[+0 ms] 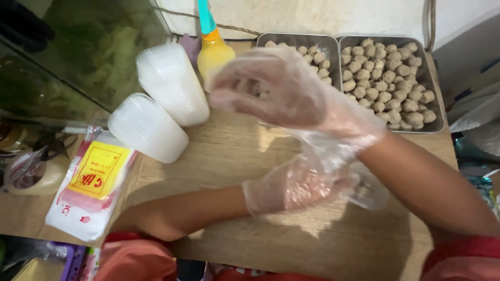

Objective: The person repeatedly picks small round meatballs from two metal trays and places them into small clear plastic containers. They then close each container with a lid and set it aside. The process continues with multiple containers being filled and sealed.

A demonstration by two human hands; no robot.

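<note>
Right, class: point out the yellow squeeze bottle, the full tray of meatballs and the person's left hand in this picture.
yellow squeeze bottle (213, 54), head view, on its yellow body.
full tray of meatballs (436, 112), head view, on its metal right rim.
left hand (291, 186), head view, on the back of the clear-gloved hand.

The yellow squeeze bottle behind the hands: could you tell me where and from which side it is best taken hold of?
Take the squeeze bottle around its rounded yellow body, below the orange collar, coming from the front right. It stands upright, and its teal nozzle looks too thin for a firm grip. Stacked white containers crowd its left side, and a metal tray of round balls sits to its right. The right hand, in a clear glove, is nearest.
</note>
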